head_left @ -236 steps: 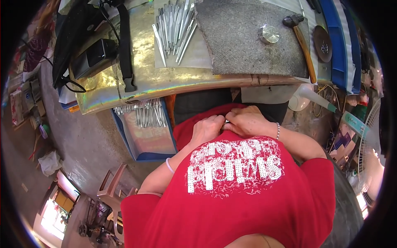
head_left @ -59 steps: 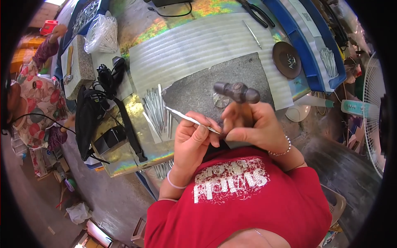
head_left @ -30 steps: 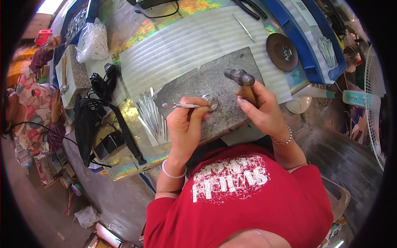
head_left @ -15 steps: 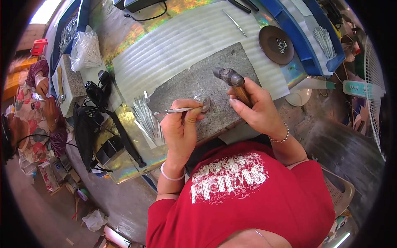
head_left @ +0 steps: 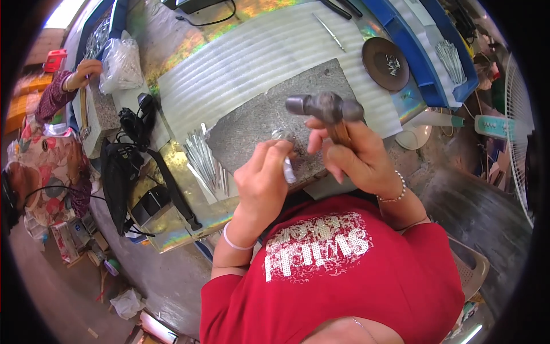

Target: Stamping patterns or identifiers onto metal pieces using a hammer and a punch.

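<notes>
My right hand (head_left: pixel 366 157) grips a ball-peen hammer (head_left: pixel 326 108) high on its wooden handle, near the dark metal head. The hammer is raised over a grey stone block (head_left: pixel 240 126). My left hand (head_left: pixel 260 178) is closed at the block's near edge, and a narrow silvery metal strip (head_left: pixel 289 171) sticks out beside its fingers. Just beyond those fingers a small shiny round piece (head_left: pixel 281 135) rests on the stone, partly hidden by the hand. To the left of the block lies a pile of silvery metal strips (head_left: pixel 205 160).
A brown round dish (head_left: pixel 371 64) holds small metal bits at the far right. Blue trays (head_left: pixel 395 43) border the table there. A black strapped bag (head_left: pixel 123 166) and a clear plastic bag (head_left: pixel 121 66) lie on the left. Beyond them sits a co-worker (head_left: pixel 48 155).
The strip in my left hand has swung from pointing left to pointing toward me. My right hand and the hammer have shifted, the head now turned sideways. The co-worker's hand has reached up to the tray.
</notes>
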`<state>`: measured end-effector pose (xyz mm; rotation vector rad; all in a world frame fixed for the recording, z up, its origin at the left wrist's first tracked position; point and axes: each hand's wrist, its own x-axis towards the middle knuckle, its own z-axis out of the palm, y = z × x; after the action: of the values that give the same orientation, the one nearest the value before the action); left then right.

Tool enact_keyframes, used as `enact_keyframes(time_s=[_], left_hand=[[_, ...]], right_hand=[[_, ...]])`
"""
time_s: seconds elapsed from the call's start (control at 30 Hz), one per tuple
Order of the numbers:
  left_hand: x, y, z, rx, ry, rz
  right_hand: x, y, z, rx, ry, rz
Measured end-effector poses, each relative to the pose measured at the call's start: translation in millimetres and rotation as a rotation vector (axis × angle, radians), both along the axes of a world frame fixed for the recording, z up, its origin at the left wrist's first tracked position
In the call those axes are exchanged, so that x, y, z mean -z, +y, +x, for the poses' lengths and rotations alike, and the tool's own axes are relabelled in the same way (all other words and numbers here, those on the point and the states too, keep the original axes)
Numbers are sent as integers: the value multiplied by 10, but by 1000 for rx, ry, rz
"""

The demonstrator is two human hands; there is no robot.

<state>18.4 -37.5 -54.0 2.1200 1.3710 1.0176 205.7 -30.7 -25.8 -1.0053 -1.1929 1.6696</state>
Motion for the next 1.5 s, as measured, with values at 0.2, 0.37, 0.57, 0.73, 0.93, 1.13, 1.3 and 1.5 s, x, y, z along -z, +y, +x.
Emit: enact_keyframes(time_s=[0.2,0.37,0.57,0.73,0.93,1.13,1.3,1.5], left_hand=[[-148,18,-97,74,140,108],[-4,38,-149,208,-105,-24],[21,70,-132,84,-28,115],[58,95,-158,106,-34,101],[49,98,-148,102,-59,92],[48,120,-140,117,-61,107],[84,110,-142,110,-41,118],[17,87,-129,88,-35,123]], right_hand=[[-391,221,-162,-220,-269,671],[-579,253,-216,-288,-407,708],[-900,37,90,-203,-164,-32],[-969,-87,183,-277,-675,506],[-1064,-91,158,-265,-721,681],[-1044,-150,177,-264,-732,818],[-990,-204,149,-260,-770,824],[-992,-283,159,-252,-837,825]])
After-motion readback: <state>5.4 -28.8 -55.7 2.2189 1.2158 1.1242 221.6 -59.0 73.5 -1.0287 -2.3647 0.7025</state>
